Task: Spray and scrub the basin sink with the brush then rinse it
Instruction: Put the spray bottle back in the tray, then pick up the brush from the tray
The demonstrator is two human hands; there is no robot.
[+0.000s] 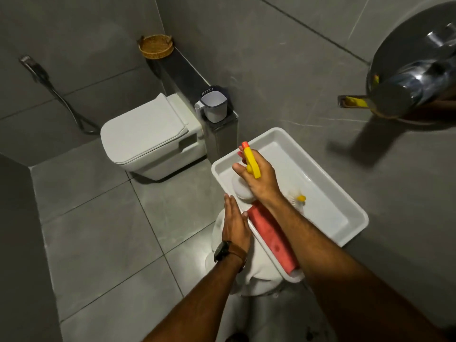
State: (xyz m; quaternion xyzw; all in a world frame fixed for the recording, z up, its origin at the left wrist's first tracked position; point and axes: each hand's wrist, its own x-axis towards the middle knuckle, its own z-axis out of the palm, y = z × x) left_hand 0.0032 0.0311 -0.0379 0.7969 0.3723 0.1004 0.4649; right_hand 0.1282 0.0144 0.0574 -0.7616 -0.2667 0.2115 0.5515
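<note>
The white rectangular basin sink (328,193) juts from the grey wall on a white pedestal. My right hand (261,178) is over its left end, shut on a spray bottle with a yellow trigger head (251,160) and an orange nozzle pointing away from me; the white bottle body (240,187) shows under the hand. My left hand (234,223) rests flat, fingers straight, against the sink's near rim. A brush with a yellow top (299,199) lies inside the basin, partly hidden by my right forearm. A pink cloth (271,239) lies along the near inner edge.
A closed white toilet (148,137) stands to the left, with a hose sprayer (37,70) on the wall. A ledge carries a woven basket (155,45) and a white jug (213,104). A chrome tap (409,80) and round mirror sit at upper right.
</note>
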